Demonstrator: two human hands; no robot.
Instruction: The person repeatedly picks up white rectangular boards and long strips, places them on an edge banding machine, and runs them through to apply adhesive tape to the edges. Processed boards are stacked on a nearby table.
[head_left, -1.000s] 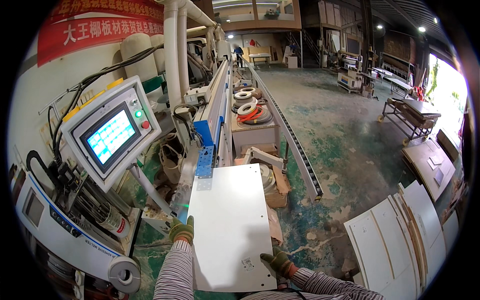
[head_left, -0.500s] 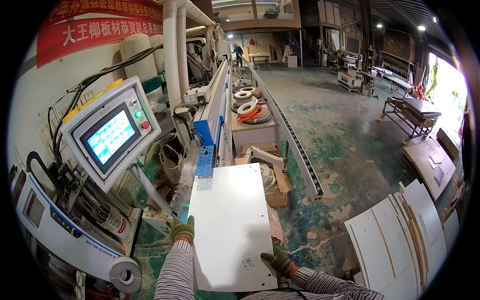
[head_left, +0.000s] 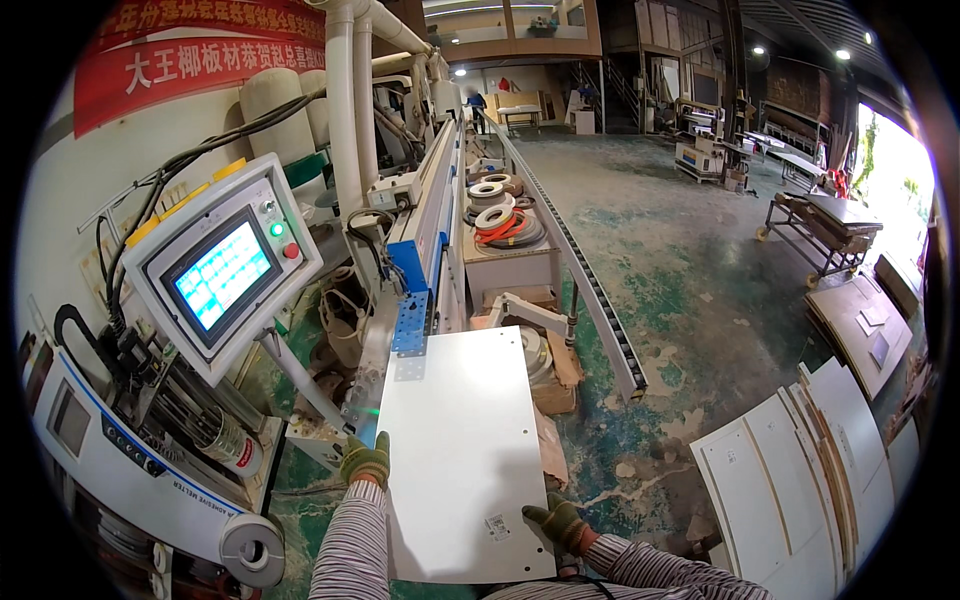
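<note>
A white rectangular panel (head_left: 455, 440) lies flat in front of me, its far end at the blue perforated plate (head_left: 411, 322) of an edge-banding machine (head_left: 412, 250). Small dark holes run along its right edge, and a printed label (head_left: 497, 527) sits near its close right corner. My left hand (head_left: 364, 462), in an olive-green work glove, holds the panel's left edge. On the opposite edge, my right hand (head_left: 557, 524), gloved alike, grips with the thumb on top; its other fingers are partly hidden.
To the left stand a control screen (head_left: 222, 275) on an arm and a white adhesive melter (head_left: 130, 470). A roller rail (head_left: 575, 255) runs beyond the panel, beside edging coils (head_left: 505, 228). White boards (head_left: 760, 480) lean at the right; a trolley (head_left: 825, 228) stands farther off. Someone (head_left: 477, 105) is far away.
</note>
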